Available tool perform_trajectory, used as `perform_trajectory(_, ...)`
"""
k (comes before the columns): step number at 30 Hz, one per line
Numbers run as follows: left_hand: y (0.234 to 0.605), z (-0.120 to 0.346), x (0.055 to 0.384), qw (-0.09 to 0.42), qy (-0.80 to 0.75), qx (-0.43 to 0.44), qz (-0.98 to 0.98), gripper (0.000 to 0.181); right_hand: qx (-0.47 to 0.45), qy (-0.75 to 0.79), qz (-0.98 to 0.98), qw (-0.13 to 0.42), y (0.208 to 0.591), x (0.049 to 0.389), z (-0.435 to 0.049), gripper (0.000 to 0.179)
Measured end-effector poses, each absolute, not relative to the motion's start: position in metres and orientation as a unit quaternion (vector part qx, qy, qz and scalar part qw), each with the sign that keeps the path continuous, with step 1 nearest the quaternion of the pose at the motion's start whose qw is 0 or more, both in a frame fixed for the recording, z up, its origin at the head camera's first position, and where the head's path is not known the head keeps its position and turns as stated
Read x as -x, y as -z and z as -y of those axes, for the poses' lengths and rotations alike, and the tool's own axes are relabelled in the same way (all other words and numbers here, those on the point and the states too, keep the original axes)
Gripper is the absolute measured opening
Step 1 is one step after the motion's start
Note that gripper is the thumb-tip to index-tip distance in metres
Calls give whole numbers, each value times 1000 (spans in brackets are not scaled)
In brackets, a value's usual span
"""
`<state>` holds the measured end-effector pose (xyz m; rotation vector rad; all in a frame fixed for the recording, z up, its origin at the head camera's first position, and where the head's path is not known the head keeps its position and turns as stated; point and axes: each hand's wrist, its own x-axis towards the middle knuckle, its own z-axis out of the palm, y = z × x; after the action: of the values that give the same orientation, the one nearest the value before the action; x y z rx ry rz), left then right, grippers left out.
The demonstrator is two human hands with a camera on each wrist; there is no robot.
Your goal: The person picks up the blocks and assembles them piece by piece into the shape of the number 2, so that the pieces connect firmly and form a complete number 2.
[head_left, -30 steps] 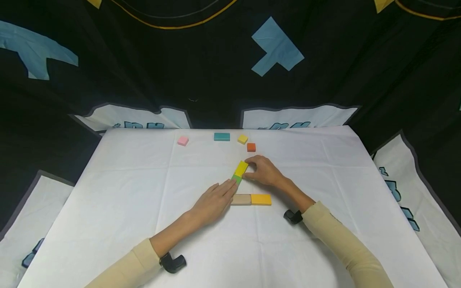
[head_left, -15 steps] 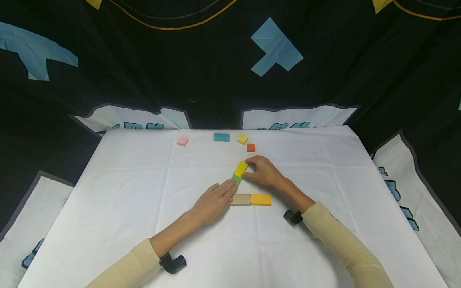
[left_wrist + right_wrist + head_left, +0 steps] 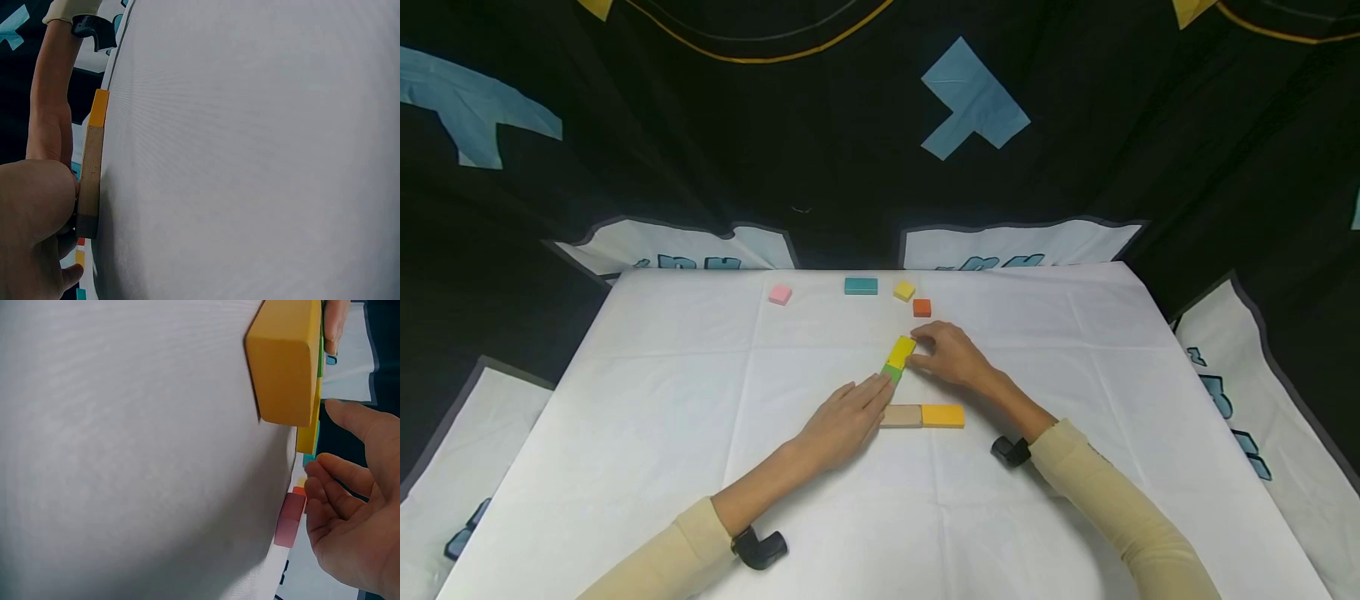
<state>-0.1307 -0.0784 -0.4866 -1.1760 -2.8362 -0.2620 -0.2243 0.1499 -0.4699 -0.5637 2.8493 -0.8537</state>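
Note:
My left hand point(image 3: 846, 421) lies with straight fingers over a green block point(image 3: 892, 372), whose near part it hides. A bright yellow block point(image 3: 902, 351) continues the slanted row beyond the green one. At the yellow block's right side is my right hand point(image 3: 951, 354), thumb and index finger bent and apart, with no grip on it visible. A bare wooden block point(image 3: 902, 416) and an orange-yellow block point(image 3: 943, 416) lie end to end in front; the left hand covers the wooden block's left end. In the right wrist view, a pink block point(image 3: 290, 519) lies beside the right hand's curled fingers.
Along the far side of the white-covered table point(image 3: 647, 400) lie another pink block point(image 3: 780, 294), a teal block point(image 3: 861, 286), a small yellow block point(image 3: 904, 290) and a red-orange block point(image 3: 922, 307). Behind the table hangs a dark cloth point(image 3: 850, 167).
My right thumb and fingers have shifted very slightly at the yellow block's side. The left hand and the blocks stay where they were.

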Motion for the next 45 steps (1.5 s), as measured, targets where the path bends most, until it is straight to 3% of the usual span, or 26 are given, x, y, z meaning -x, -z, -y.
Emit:
perform_trajectory(7,487,78,131,22,83,375,923,51,172,330,-928,26,468,226,-157,40)
perform_trajectory(15,488,78,132,21,71,373,925,51,130,366,-921,-1,467,231,-174,41)
perform_trajectory(32,487,78,132,24,82,378,922,51,61,370,-926,51,482,237,-193,51)
perform_trajectory(45,487,78,131,19,88,375,923,51,33,379,-921,85,480,241,-194,44)
